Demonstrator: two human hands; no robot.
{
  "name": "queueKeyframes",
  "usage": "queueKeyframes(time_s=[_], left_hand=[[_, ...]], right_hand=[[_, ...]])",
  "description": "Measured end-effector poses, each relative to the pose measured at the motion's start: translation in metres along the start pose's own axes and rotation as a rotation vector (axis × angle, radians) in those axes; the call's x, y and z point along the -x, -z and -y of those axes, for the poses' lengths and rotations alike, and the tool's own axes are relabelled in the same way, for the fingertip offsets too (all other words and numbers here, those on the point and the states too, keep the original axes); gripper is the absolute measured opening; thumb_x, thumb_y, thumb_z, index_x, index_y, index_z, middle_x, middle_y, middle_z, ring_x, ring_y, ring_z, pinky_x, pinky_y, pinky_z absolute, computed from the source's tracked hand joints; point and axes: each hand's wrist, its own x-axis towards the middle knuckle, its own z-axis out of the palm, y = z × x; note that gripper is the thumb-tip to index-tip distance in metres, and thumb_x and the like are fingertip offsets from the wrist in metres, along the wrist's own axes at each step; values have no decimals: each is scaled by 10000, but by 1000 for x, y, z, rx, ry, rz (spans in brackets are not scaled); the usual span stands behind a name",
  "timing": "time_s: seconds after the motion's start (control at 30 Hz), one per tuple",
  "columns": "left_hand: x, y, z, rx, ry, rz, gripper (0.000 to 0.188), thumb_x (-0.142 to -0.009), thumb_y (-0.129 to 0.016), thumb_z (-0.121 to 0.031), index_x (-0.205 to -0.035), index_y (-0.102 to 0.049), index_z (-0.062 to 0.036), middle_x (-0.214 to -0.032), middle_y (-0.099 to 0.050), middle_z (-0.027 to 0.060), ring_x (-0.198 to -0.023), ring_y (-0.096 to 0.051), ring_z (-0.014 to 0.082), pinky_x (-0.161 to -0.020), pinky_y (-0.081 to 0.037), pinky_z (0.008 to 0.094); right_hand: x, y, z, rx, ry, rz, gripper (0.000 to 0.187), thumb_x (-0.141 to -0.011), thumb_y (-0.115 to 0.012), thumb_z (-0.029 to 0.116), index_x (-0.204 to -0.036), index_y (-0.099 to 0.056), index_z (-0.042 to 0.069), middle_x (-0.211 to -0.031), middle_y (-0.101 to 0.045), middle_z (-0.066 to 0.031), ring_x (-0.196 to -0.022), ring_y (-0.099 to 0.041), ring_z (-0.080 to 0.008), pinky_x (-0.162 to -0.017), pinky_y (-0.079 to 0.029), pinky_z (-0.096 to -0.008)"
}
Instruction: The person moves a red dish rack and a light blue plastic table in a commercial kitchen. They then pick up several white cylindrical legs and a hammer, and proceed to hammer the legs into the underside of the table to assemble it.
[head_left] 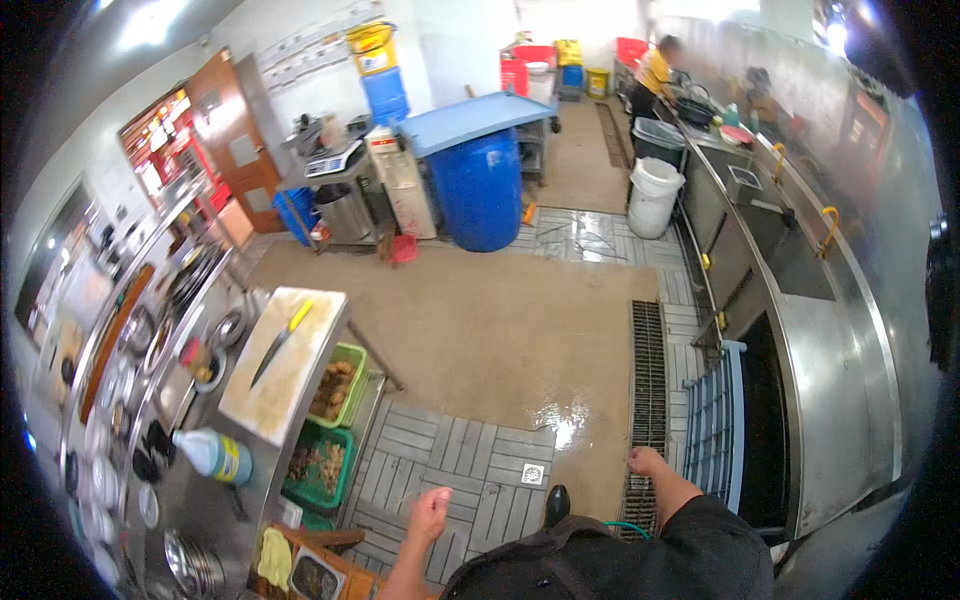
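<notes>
My left hand [430,512] hangs in front of me over the grey tiled floor, its fingers curled in and nothing visible in them. My right hand [648,461] is held low above the metal drain grating [648,375], also curled, with no object showing. Neither hand touches anything. Left of my left hand stands a steel worktable with a white cutting board [265,395] on it. A knife with a yellow handle [283,338] lies on that board. Closer to me on the table is a plastic bottle [215,455] of bluish liquid.
Green baskets [347,462] of food sit under the worktable. A blue plastic rack [728,430] leans by the steel counter [840,420] on the right. Ahead are a large blue barrel [480,205] and a white bucket [655,200]. A person [655,75] works at the far counter. The floor [480,310] looks wet.
</notes>
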Motion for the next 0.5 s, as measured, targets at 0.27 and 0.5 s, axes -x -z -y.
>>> queueKeyframes(time_s=[0.27,0.5], left_hand=[[-70,-89,128,-988,-616,966,429,-1030,-537,-417,-1246,-718,-93,-1121,-745,192,-1098,-699,403,-991,-531,518],[-219,-78,116,-844,89,1194,416,-1020,-543,-341,-1239,-715,-31,-1153,-748,198,-1122,-701,413,-960,-565,513]], right_hand=[[-120,77,33,-715,-53,406,385,-1005,-699,318,-1319,-678,96,-1095,-754,-73,-932,-727,-187,-787,-597,-356],[-294,258,34,-1065,-70,81,282,-1033,-660,248,-1259,-668,79,-1086,-744,-75,-945,-719,-170,-777,-592,-344]])
